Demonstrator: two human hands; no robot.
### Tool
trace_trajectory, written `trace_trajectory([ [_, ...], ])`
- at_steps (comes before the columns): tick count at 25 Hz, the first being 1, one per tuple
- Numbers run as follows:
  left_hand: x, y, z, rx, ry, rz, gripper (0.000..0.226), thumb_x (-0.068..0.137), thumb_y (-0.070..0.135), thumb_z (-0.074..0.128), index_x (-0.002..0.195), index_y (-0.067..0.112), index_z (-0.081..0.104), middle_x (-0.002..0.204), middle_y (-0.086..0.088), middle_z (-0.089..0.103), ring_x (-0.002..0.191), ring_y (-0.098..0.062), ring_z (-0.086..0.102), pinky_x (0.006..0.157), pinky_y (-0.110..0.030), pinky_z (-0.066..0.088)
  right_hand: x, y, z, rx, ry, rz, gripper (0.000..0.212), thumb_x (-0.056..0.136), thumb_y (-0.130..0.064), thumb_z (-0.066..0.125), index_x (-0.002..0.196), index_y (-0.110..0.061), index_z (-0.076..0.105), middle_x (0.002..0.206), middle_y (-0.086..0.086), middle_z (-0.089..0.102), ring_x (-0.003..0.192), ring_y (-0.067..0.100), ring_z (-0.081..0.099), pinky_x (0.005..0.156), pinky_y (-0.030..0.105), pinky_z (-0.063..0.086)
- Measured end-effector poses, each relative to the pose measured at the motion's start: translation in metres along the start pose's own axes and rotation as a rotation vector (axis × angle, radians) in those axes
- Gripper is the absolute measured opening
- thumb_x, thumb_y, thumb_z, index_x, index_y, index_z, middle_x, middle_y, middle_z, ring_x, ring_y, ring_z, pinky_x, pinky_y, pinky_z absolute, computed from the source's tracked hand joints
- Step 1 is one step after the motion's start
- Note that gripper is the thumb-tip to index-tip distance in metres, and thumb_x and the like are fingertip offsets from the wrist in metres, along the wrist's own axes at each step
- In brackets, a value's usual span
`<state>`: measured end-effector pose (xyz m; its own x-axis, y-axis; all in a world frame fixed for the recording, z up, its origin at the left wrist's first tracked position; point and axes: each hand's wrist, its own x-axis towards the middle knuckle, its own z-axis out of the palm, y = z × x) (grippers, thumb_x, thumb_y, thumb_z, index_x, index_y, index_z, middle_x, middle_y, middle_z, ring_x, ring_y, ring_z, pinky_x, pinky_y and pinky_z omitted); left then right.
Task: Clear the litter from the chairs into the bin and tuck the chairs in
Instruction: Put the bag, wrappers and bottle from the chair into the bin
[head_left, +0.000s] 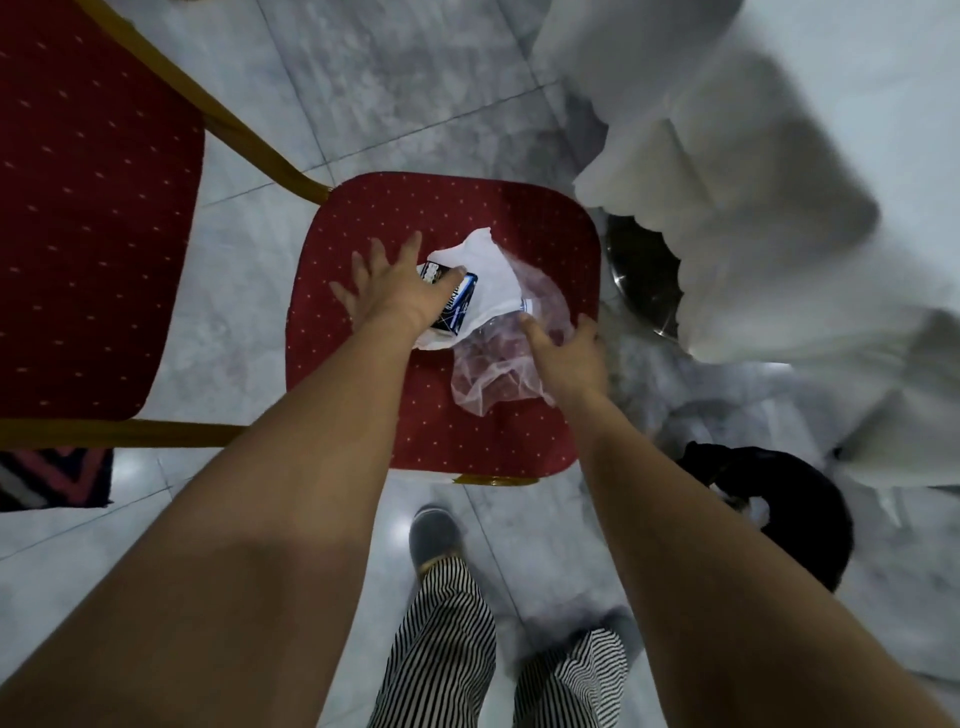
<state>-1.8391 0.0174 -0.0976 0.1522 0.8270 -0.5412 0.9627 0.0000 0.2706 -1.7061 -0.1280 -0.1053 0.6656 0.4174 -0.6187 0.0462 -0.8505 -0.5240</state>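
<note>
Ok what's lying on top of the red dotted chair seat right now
On the red dotted chair seat lie a white crumpled paper, a dark blue printed packet and a clear plastic bag. The left hand covers part of the packet; the right hand touches the bag.

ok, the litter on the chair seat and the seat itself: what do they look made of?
Clear bag: thin plastic film, crinkled, the seat's red showing through.
White sheet: probably paper or tissue, matte, creased.
Dark blue packet: glossy printed wrapper or carton, hard to tell which.
Seat: red woven upholstery with small pale dots, matte.
</note>
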Motion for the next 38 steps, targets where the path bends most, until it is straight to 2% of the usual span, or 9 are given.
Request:
trace_trajectory([
  [4, 0.006, -0.003, 0.004, 0.053, -0.116, 0.009, 0.092, 0.073, 0.085, 0.040, 0.151, 0.044, 0.015, 0.160, -0.011, 0.018, 0.147, -0.036, 0.016, 0.115, -0.063, 0.008, -0.005, -0.007, 0.018, -0.003, 0.004, 0.029, 0.099, 0.080, -0.073, 0.054, 0.153, -0.016, 0.020, 0.154, 0.018, 0.028, 0.138, 0.039, 0.036, 0.113, 0.050, 0.033],
  [9, 0.003, -0.006, 0.007, 0.088, -0.210, -0.028, 0.111, 0.066, 0.089, 0.046, 0.154, 0.032, 0.009, 0.158, -0.014, 0.021, 0.145, -0.035, 0.022, 0.112, -0.056, 0.020, -0.010, -0.022, 0.039, 0.113, -0.058, 0.071, 0.101, 0.076, -0.075, 0.057, 0.151, -0.015, 0.025, 0.149, 0.017, 0.036, 0.133, 0.036, 0.042, 0.104, 0.051, 0.043],
  [14, -0.004, -0.010, 0.018, 0.021, -0.263, -0.030, 0.091, 0.074, 0.085, 0.041, 0.150, 0.037, 0.026, 0.153, -0.016, 0.023, 0.139, -0.037, 0.028, 0.111, -0.053, 0.028, -0.012, -0.028, 0.051, 0.184, -0.101, 0.101, 0.094, 0.074, -0.074, 0.059, 0.144, -0.017, 0.034, 0.139, 0.013, 0.048, 0.123, 0.035, 0.053, 0.098, 0.051, 0.049],
  [19, -0.007, -0.008, 0.032, -0.122, -0.247, -0.033, 0.069, 0.087, 0.075, 0.032, 0.146, 0.040, 0.036, 0.152, -0.015, 0.018, 0.140, -0.039, 0.022, 0.114, -0.051, 0.025, -0.014, -0.027, 0.057, 0.363, -0.177, 0.137, 0.069, 0.076, -0.067, 0.063, 0.128, -0.024, 0.047, 0.121, 0.005, 0.064, 0.106, 0.029, 0.065, 0.093, 0.049, 0.053],
  [24, -0.006, -0.013, 0.052, -0.342, -0.234, -0.038, 0.055, 0.094, 0.063, 0.036, 0.142, 0.038, 0.044, 0.144, -0.015, 0.029, 0.130, -0.038, 0.042, 0.112, -0.046, 0.035, -0.014, -0.025, 0.057, 0.523, -0.247, 0.234, 0.048, 0.083, -0.049, 0.063, 0.124, -0.026, 0.050, 0.114, 0.006, 0.068, 0.097, 0.030, 0.069, 0.083, 0.050, 0.058],
  [26, -0.009, -0.012, 0.060, -0.394, -0.232, -0.030, 0.051, 0.096, 0.057, 0.037, 0.143, 0.036, 0.045, 0.144, -0.018, 0.034, 0.128, -0.038, 0.046, 0.111, -0.043, 0.037, -0.013, -0.022, 0.055, 0.568, -0.245, 0.233, 0.042, 0.086, -0.043, 0.063, 0.122, -0.025, 0.051, 0.113, 0.005, 0.066, 0.095, 0.026, 0.068, 0.080, 0.045, 0.060],
  [30, -0.026, -0.007, 0.074, -0.456, -0.260, 0.019, 0.050, 0.097, 0.054, 0.036, 0.142, 0.034, 0.044, 0.139, -0.019, 0.049, 0.123, -0.038, 0.052, 0.105, -0.048, 0.043, -0.021, -0.012, 0.042, 0.630, -0.234, 0.204, 0.036, 0.087, -0.038, 0.062, 0.118, -0.021, 0.052, 0.103, 0.011, 0.068, 0.068, 0.020, 0.062, 0.050, 0.025, 0.048],
  [33, -0.048, 0.004, 0.082, -0.466, -0.255, 0.044, 0.051, 0.097, 0.054, 0.037, 0.143, 0.033, 0.044, 0.137, -0.015, 0.052, 0.121, -0.036, 0.054, 0.104, -0.047, 0.044, -0.033, 0.006, 0.023, 0.694, -0.234, 0.213, 0.038, 0.087, -0.037, 0.062, 0.120, -0.022, 0.053, 0.108, 0.008, 0.069, 0.074, 0.018, 0.064, 0.056, 0.026, 0.049],
  [38, -0.098, 0.032, 0.105, -0.367, -0.269, 0.105, 0.053, 0.096, 0.055, 0.038, 0.144, 0.033, 0.043, 0.140, -0.015, 0.050, 0.125, -0.035, 0.052, 0.106, -0.046, 0.042, -0.056, 0.052, -0.016, 0.886, -0.208, 0.256, 0.035, 0.090, -0.028, 0.061, 0.123, -0.019, 0.056, 0.110, 0.013, 0.070, 0.090, 0.030, 0.071, 0.070, 0.039, 0.060],
])
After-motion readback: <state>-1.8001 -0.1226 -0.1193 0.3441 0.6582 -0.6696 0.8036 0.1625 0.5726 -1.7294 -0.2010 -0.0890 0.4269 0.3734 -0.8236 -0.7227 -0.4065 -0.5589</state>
